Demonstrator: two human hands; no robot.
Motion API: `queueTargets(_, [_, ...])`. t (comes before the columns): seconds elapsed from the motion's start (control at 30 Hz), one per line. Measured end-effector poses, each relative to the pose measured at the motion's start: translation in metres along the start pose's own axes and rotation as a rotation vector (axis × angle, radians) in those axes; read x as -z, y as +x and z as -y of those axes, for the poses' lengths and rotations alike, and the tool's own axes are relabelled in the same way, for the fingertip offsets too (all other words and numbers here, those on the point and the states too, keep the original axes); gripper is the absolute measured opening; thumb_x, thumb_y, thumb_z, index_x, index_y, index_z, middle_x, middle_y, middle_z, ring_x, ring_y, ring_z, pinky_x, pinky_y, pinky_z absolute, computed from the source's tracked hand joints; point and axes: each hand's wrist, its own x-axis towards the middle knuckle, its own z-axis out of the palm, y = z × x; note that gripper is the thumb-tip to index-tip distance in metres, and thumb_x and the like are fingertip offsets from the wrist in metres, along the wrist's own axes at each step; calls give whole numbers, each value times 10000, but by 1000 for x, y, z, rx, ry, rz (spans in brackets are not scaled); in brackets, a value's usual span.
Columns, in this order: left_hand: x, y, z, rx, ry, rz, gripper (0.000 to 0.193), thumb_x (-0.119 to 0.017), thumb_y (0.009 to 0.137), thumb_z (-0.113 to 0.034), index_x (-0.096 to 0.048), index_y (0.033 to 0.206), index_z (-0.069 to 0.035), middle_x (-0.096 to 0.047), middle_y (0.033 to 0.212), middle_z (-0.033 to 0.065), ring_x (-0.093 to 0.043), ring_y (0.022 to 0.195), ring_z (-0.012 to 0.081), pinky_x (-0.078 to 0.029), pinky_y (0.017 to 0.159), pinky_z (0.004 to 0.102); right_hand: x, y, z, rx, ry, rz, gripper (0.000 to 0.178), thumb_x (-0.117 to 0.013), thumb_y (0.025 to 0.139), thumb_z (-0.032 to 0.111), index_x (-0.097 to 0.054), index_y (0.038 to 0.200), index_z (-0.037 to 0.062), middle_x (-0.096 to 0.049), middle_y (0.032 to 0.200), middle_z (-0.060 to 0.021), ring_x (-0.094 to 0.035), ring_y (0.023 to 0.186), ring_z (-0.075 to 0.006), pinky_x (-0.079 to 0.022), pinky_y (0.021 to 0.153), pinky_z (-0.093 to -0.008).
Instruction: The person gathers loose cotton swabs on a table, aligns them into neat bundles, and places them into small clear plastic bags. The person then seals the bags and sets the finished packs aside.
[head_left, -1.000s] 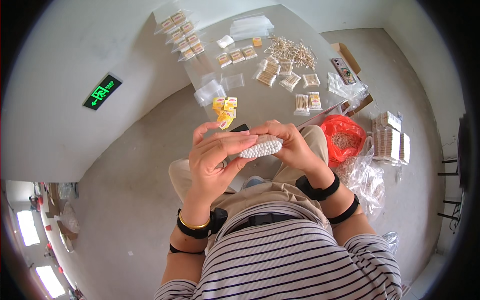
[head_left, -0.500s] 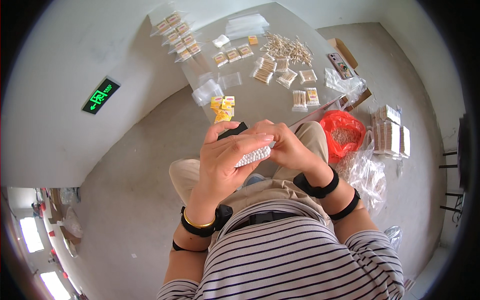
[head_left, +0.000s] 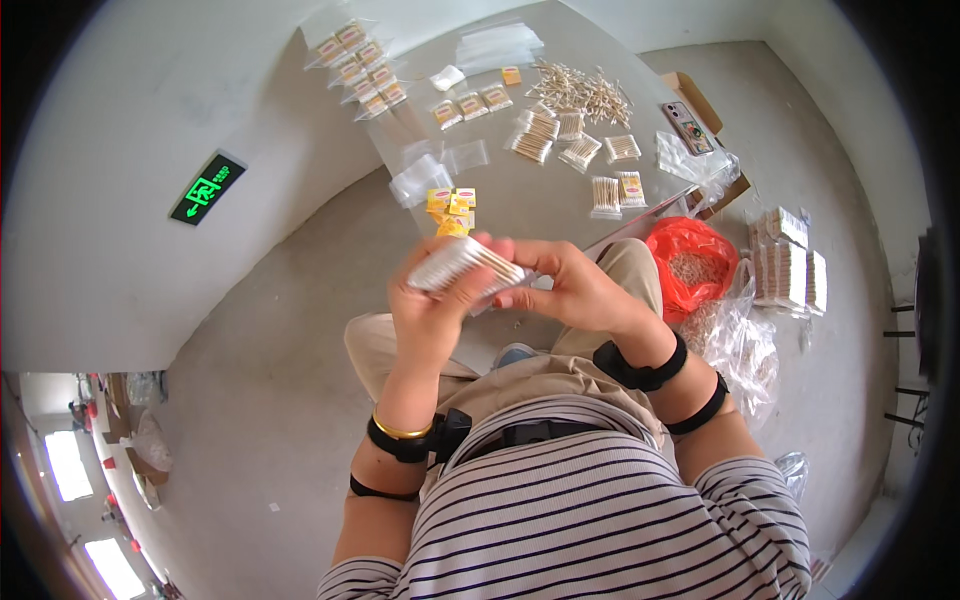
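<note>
Above my lap, my left hand is closed around a pack of cotton swabs, its thumb lying across the wooden sticks. White cotton tips face up and to the left. At the pack's right end, the fingers of my right hand pinch its clear plastic wrapping. Just beyond my left hand, yellow printed cards lie in a small pile at the table's near edge. On the table, several small bags of swabs and a loose heap of swabs lie farther off.
Flat clear bags lie at the table's left side, bagged packs behind them. A phone rests at the right edge. On the floor to the right are a red bag of swabs and stacked packs.
The swab pack has turned in my left hand, so its sticks now show along with the tips. A dark flat object seen behind my left fingers is no longer visible.
</note>
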Motion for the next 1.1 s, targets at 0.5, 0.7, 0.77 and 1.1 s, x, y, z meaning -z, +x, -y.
queueTargets(0.5, [18, 17, 39, 171, -514, -345, 474, -743, 999, -243, -603, 1379, 6, -688, 1327, 149, -642, 1273, 279, -532, 1091, 401, -6, 16, -55, 7, 136, -196, 136, -719, 1015, 151, -700, 1010, 16, -692, 939, 1, -616, 877, -70, -512, 805, -270])
queueTargets(0.7, [18, 22, 53, 267, -516, -362, 526, -744, 998, -254, -555, 1421, -4, -673, 1342, 128, -640, 1248, 242, -524, 1062, 404, -3, 21, -72, -104, 39, -161, 144, -696, 1035, 161, -697, 1054, 19, -709, 947, 17, -623, 838, -55, -529, 800, -252])
queueTargets(0.77, [27, 21, 63, 317, -542, -314, 535, -751, 994, -264, -547, 1423, -17, -679, 1312, 98, -643, 1208, 210, -518, 1032, 388, -9, 25, -68, -83, 166, -179, 132, -668, 1051, 147, -688, 1053, 16, -702, 948, 20, -625, 844, -61, -541, 806, -255])
queueTargets(1.1, [42, 23, 106, 440, -184, -333, 588, -775, 960, -260, -525, 1456, -67, -681, 1252, 6, -610, 1160, 125, -457, 943, 306, 11, 31, -84, -201, 345, -390, 201, -684, 1044, 231, -706, 977, 43, -673, 883, 27, -570, 794, -59, -473, 765, -247])
